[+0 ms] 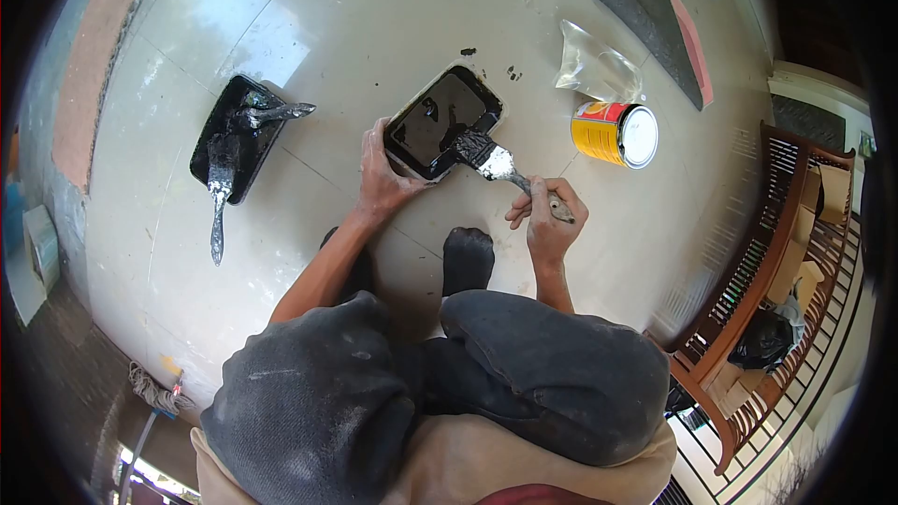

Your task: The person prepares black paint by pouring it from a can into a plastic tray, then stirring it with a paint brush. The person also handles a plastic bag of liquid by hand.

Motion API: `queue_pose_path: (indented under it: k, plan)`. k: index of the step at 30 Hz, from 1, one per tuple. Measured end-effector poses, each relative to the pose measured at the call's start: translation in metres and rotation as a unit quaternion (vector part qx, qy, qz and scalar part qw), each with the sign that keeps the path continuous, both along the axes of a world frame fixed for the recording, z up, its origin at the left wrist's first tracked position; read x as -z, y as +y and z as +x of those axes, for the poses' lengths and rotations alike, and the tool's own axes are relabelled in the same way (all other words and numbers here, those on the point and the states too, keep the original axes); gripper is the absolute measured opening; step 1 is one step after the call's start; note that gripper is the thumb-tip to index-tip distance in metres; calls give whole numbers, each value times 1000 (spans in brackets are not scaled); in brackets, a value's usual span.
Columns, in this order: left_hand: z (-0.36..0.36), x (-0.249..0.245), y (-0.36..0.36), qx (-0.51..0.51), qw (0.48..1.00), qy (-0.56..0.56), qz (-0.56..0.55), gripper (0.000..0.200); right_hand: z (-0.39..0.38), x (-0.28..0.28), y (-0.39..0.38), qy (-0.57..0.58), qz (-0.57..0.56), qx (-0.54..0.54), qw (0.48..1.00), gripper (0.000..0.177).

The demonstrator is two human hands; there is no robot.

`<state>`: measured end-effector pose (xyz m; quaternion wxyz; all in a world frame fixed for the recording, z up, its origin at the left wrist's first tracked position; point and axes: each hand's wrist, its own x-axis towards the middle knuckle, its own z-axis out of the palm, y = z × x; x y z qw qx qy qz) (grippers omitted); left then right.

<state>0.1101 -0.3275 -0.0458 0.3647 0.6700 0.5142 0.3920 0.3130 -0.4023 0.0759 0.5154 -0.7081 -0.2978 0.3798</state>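
My left hand (382, 173) grips the near left side of a rectangular paint tub (499, 122) that holds dark, glossy paint. In my right hand (554, 215) is a paintbrush (500, 166), held by its handle. Its black-coated bristles rest over the tub's right near rim, and its ferrule is smeared white and silver. To the left, a black paint tray (245, 173) lies on the floor with two more paint-caked brushes in it, one with its handle (217, 234) sticking out toward me.
A yellow and red paint can (599, 134) lies on its side at right, beside a clear plastic bag (599, 65). Dark mats (655, 28) lie farther off. Along the right stands a wooden bench (748, 299) with boxes. Black paint spots mark the tiled floor.
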Motion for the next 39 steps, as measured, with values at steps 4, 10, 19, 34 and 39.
queue_pose_path:
  k: [4,10,19,34,39]
  plan:
    - [0,2,-1,-7,1000,7,4,103,1,-2,-3,1,2,8,1000,14]
    - [0,4,-1,-8,1000,5,12,104,2,-5,-7,-6,1,13,1000,14]
    - [0,1,0,-3,1000,5,12,101,7,-8,-10,-9,3,20,1000,14]
    - [-3,1,1,19,999,-13,-24,107,38,-5,23,-143,69,-156,975,18]
    - [-3,1,2,18,1000,-15,-9,104,42,15,18,-329,117,-251,903,21]
